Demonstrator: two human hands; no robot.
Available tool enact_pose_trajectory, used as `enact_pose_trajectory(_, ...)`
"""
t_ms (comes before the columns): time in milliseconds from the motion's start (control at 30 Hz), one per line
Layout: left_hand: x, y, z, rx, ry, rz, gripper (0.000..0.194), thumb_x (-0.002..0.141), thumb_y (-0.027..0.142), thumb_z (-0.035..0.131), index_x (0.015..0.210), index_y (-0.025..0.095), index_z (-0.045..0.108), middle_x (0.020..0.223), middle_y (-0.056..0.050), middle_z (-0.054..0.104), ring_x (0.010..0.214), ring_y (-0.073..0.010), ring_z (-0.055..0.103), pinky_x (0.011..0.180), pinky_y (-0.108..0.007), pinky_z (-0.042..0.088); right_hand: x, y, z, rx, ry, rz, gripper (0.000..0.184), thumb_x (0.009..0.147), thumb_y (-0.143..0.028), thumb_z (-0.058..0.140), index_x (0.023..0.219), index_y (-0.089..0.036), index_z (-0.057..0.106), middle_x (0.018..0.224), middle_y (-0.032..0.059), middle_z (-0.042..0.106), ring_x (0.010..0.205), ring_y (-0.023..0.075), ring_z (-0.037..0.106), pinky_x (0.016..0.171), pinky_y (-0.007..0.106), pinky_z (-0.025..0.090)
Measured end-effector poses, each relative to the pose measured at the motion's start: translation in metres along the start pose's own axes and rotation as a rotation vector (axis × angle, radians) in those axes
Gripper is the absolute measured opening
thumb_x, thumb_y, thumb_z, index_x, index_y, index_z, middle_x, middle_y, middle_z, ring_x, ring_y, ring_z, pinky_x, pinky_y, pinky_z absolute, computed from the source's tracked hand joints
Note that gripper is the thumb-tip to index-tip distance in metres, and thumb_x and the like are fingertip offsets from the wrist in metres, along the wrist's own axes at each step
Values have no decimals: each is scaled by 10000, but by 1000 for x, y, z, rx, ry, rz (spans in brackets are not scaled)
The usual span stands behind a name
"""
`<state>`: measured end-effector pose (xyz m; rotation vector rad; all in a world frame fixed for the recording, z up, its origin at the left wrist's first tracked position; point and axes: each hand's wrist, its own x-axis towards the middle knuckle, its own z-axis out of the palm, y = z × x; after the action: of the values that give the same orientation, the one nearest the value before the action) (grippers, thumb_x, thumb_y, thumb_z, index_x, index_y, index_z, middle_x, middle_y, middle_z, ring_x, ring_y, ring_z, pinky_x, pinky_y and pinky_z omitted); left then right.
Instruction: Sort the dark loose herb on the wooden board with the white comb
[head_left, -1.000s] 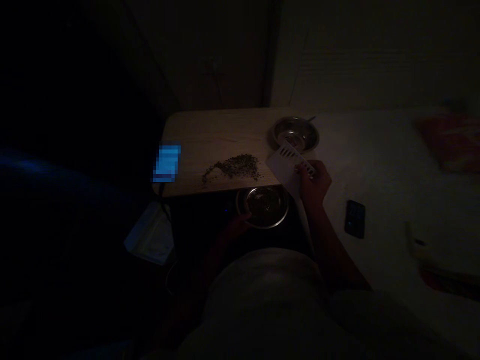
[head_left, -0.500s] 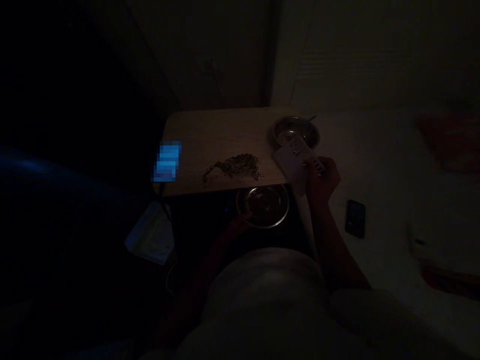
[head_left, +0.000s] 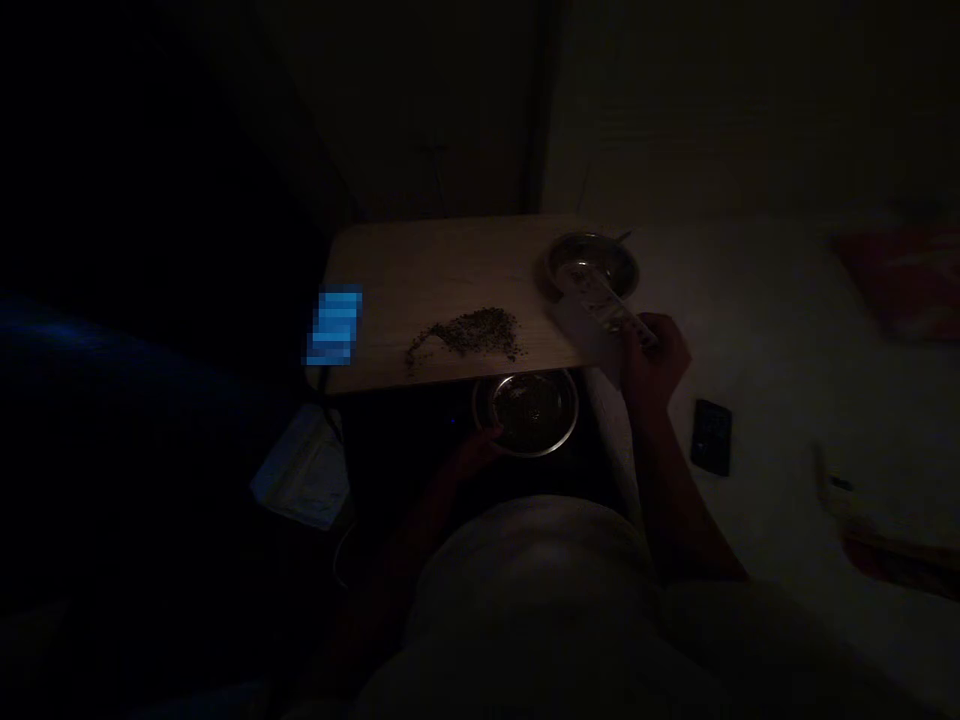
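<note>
Head view, dimly lit: I count 2 metal bowls. At mid-frame, the left hand has its thumb at the rim of the lower bowl; its other fingers are hidden, so I can't tell their grip. That bowl's contents look murky. Right of centre, the right hand has fingers clamped on 1 slotted white sheet, overlapping the upper bowl. 1 dark, grainy heap lies on the table, centre frame.

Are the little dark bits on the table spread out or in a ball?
Spread out: the dark bits lie scattered across the table, thinning leftward.
</note>
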<state>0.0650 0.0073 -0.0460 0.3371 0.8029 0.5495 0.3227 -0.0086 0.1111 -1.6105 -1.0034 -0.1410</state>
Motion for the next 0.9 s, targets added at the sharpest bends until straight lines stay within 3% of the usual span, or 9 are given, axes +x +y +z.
enact_pose_trajectory(267,-7,2,8,29,2,16,416,656,136,753,1066,126,682,1065,-104,751,1297,-357,504,1138,-506,336,-3,-4,2,97,-196,15,198,801,-391,678,795,-195,650,726,-7,663,672,147,594,627,260,458)
enact_pose_trajectory(467,-4,1,4,58,16,1,449,663,153,761,1104,151,679,1093,-97,743,1308,-356,494,1134,-505,342,-3,-1,0,170,-310,40,180,772,-370,716,786,-201,656,719,-18,666,652,144,598,618,261,462)
enact_pose_trajectory(767,0,-2,-7,54,16,15,404,656,152,777,1053,158,702,1062,-93,751,1270,-356,535,1122,-519,355,-3,6,-3,220,-356,67,173,753,-361,736,759,-206,659,679,-25,646,611,137,580,578,255,444)
enact_pose_trajectory(900,-3,0,-2,54,30,2,455,652,166,785,1095,142,680,1075,-95,748,1275,-354,529,1124,-512,357,-3,7,-4,228,-375,68,194,751,-389,731,764,-210,658,683,-22,647,604,138,578,570,257,445)
